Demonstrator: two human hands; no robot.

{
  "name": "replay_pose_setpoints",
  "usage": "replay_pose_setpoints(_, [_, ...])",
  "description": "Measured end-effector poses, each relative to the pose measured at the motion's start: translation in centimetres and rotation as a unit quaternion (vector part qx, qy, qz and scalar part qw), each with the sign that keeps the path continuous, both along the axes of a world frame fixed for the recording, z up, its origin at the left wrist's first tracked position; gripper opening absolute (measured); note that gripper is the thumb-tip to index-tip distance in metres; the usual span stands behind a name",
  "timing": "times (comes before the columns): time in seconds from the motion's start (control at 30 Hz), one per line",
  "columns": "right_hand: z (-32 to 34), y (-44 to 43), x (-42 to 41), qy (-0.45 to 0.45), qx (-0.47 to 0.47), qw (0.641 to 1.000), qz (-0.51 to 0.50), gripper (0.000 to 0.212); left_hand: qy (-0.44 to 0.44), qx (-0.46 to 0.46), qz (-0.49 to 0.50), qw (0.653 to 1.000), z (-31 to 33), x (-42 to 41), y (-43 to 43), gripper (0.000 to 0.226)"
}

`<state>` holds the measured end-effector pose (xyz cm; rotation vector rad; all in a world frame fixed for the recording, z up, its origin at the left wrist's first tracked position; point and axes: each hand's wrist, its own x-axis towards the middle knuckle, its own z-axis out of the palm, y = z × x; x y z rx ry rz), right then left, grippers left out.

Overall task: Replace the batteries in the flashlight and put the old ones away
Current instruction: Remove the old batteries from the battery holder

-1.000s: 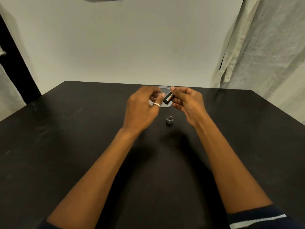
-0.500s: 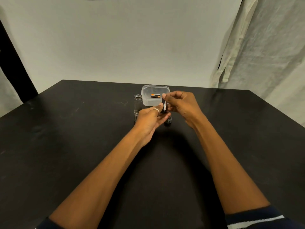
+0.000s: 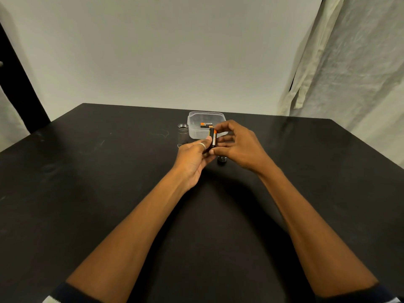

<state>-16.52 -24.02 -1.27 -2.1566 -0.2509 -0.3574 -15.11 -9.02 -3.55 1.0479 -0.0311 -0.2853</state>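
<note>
A black-and-orange battery (image 3: 213,138) stands upright between my two hands, just above the table. My right hand (image 3: 239,147) pinches it from the right at top and bottom. My left hand (image 3: 193,159), with a ring on one finger, presses on it from the left with the thumb. The silver flashlight body (image 3: 183,133) stands upright on the table to the left, its open end up. A small dark flashlight cap (image 3: 221,160) lies on the table under my right hand. Behind them a clear plastic container (image 3: 196,119) holds loose batteries (image 3: 206,125).
The black table (image 3: 109,182) runs to a far edge against a pale wall. A pale curtain (image 3: 349,62) hangs at the right, and a dark upright (image 3: 19,84) stands at the left. Both forearms reach in from the bottom of the view.
My left hand came down and back from in front of the container to meet my right hand. The battery turned from slanted to upright, and the flashlight body and container came into sight.
</note>
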Motion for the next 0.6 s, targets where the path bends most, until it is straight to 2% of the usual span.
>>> replay_pose_setpoints(0.2, [0.16, 0.32, 0.18, -0.025, -0.038, 0.999, -0.019, 0.053, -0.010, 0.017, -0.002, 1.000, 0.05, -0.18, 0.17, 0.021])
replay_pose_setpoints(0.6, [0.18, 0.14, 0.09, -0.035, -0.052, 0.998, -0.027, 0.050, -0.023, 0.031, 0.001, 0.999, 0.02, -0.30, 0.05, 0.021])
